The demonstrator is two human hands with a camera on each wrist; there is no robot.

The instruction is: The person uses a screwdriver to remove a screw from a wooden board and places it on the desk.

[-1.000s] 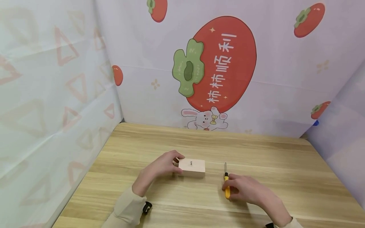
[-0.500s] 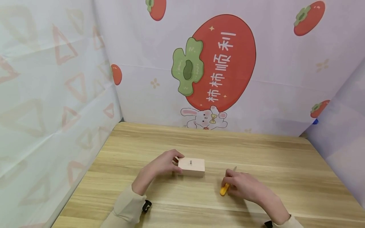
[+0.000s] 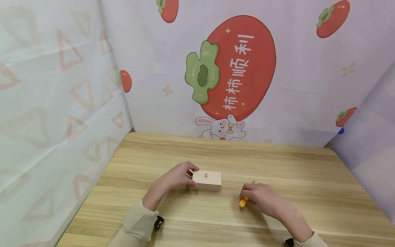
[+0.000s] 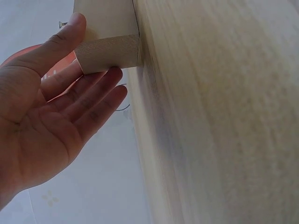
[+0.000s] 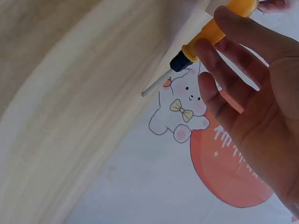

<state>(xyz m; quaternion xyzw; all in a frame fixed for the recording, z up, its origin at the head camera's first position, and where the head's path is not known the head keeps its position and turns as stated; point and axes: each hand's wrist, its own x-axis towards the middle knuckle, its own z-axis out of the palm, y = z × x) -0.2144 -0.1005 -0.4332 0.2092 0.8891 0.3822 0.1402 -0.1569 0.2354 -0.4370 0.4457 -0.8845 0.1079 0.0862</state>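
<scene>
A pale wooden block (image 3: pixel 207 180) lies on the table, with a small screw (image 3: pixel 206 175) standing up from its top face. My left hand (image 3: pixel 177 176) grips the block's left end, thumb on the near side in the head view. The left wrist view shows the thumb and fingers around the block's end (image 4: pixel 110 52). To the right of the block, my right hand (image 3: pixel 262 199) holds a screwdriver by its yellow handle (image 5: pixel 217 28). Its black collar and metal shaft (image 5: pixel 156 83) point away from the palm, the tip close to the tabletop. In the head view the hand hides most of the screwdriver.
The wood-grain table (image 3: pixel 172 151) runs back to a printed cloth (image 3: pixel 299 113) with persimmons and a rabbit. Another cloth (image 3: pixel 71 113) with triangles hangs along the left side. A small blue object (image 3: pixel 340 131) shows at the back right corner.
The screwdriver has turned in my right hand, its tip swinging from straight ahead toward the right, and its handle is now more covered by the fingers. My left hand and the block stay put.
</scene>
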